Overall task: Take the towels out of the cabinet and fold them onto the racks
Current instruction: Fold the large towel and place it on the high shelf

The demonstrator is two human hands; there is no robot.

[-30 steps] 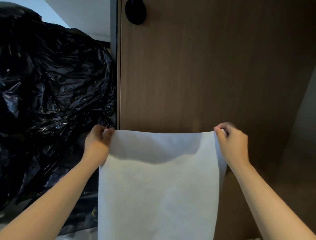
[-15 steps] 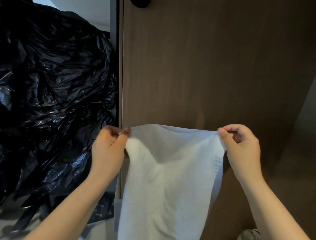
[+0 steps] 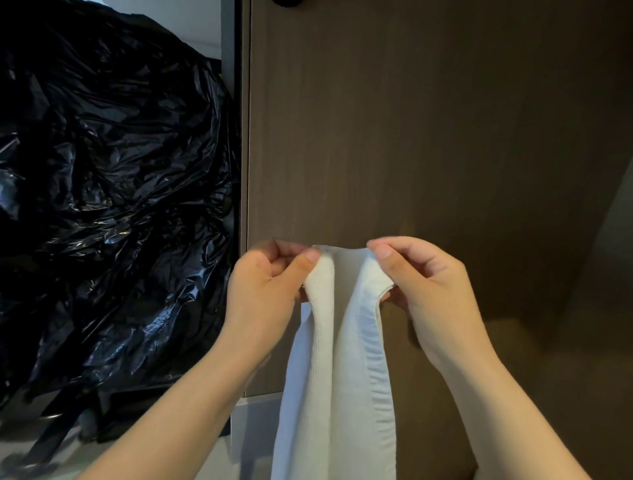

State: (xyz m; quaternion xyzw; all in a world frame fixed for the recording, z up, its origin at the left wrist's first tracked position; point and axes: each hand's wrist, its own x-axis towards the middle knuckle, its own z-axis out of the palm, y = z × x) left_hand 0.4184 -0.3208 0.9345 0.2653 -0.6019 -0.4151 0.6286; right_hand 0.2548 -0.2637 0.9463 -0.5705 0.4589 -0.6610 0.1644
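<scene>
A white towel (image 3: 337, 377) hangs down in front of me, folded lengthwise so its two top corners are close together. My left hand (image 3: 265, 294) pinches the left top corner between thumb and fingers. My right hand (image 3: 428, 294) pinches the right top corner the same way. The two hands are a short gap apart, with the towel's middle sagging back between them. The towel's lower end runs out of the bottom of the view. No rack is visible.
A brown wooden cabinet panel (image 3: 411, 137) fills the view behind the towel. A large crumpled black plastic bag (image 3: 109, 205) bulges on the left, beside a grey vertical frame edge (image 3: 236, 171). A dark round knob (image 3: 287, 2) shows at the top edge.
My hands have moved toward each other, bringing the towel's top corners together; the towel went from a flat spread sheet to a narrow lengthwise fold.
</scene>
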